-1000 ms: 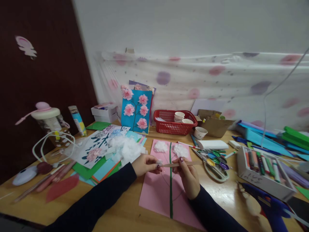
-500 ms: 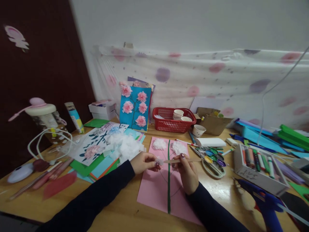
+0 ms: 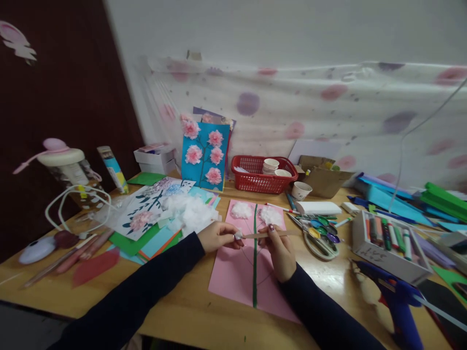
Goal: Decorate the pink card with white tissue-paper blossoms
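My left hand (image 3: 221, 236) pinches a small white tuft of cotton (image 3: 239, 235) between thumb and fingertips. In my right hand (image 3: 280, 253) is a flat wooden craft stick (image 3: 260, 235), its left tip touching the tuft or very close to it. Both hands hover over a pink sheet of paper (image 3: 229, 277). Down its middle runs a dark green stem (image 3: 255, 272), with thin drawn lines branching off. Two cotton puffs, one on the left (image 3: 241, 210) and one on the right (image 3: 270, 216), sit near the sheet's top.
A loose cotton pile (image 3: 191, 211) lies on coloured papers at left. Behind stand a blue flower picture (image 3: 204, 167) and a red basket (image 3: 251, 182) with paper cups. Scissors (image 3: 321, 245), a white box of markers (image 3: 392, 260) and a blue glue gun (image 3: 396, 296) lie to the right.
The view has shifted slightly, so the table sits a little higher. Both hands stay over the pink sheet, still holding the tuft and the stick.
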Motion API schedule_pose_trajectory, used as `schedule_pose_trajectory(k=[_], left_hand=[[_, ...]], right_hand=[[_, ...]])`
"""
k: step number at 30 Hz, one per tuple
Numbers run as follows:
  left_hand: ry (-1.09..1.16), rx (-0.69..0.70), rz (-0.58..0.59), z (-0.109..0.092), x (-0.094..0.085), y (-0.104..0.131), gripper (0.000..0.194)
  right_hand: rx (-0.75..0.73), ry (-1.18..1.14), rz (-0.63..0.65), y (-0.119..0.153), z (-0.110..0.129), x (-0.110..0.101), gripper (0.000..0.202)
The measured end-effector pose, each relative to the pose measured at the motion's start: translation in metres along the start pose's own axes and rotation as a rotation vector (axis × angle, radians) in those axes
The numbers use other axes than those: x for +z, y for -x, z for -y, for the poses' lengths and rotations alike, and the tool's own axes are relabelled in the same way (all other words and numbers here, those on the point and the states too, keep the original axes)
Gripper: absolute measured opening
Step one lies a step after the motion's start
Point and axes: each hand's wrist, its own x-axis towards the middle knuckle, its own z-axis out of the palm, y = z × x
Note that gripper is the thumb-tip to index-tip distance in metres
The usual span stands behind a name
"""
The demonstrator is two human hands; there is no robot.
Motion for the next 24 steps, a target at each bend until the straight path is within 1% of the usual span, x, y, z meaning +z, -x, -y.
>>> schedule_pose_trajectory(k=[4, 6, 9, 12, 14, 16, 18, 20, 22, 24], left_hand=[[0.004, -0.004, 0.006, -0.001, -0.002, 0.000, 0.034], [-0.016, 0.009, -0.016, 0.000, -0.002, -0.001, 0.036], [-0.067, 0.041, -0.086, 0.001, -0.005, -0.002, 0.037], [-0.175, 0.137, -0.197, 0.001, -0.010, -0.005, 0.036], [-0.242, 0.172, -0.256, 0.000, -0.013, -0.006, 0.032], [-0.286, 0.179, -0.291, -0.001, -0.015, -0.007, 0.028], [-0.346, 0.192, -0.325, -0.001, -0.015, -0.007, 0.023], [-0.433, 0.193, -0.348, 0.000, -0.016, -0.006, 0.017], [-0.520, 0.177, -0.337, 0.001, -0.018, -0.007, 0.013], [-0.596, 0.186, -0.323, 0.001, -0.020, -0.007, 0.014]], right_hand=[[0.004, -0.009, -0.007, -0.001, -0.001, 0.000, 0.038], [0.000, -0.005, -0.006, -0.001, -0.001, 0.000, 0.038], [-0.012, 0.004, -0.007, 0.000, 0.000, 0.001, 0.038], [-0.029, 0.012, -0.038, -0.001, 0.002, -0.001, 0.037], [-0.062, 0.071, -0.055, -0.003, 0.001, -0.002, 0.037], [-0.113, 0.171, -0.047, -0.004, 0.000, -0.004, 0.037], [-0.167, 0.282, -0.014, -0.005, -0.003, -0.005, 0.036], [-0.198, 0.359, 0.048, -0.005, -0.005, -0.005, 0.036], [-0.206, 0.399, 0.122, -0.004, -0.006, -0.003, 0.037], [-0.207, 0.433, 0.185, -0.002, -0.006, -0.001, 0.037]])
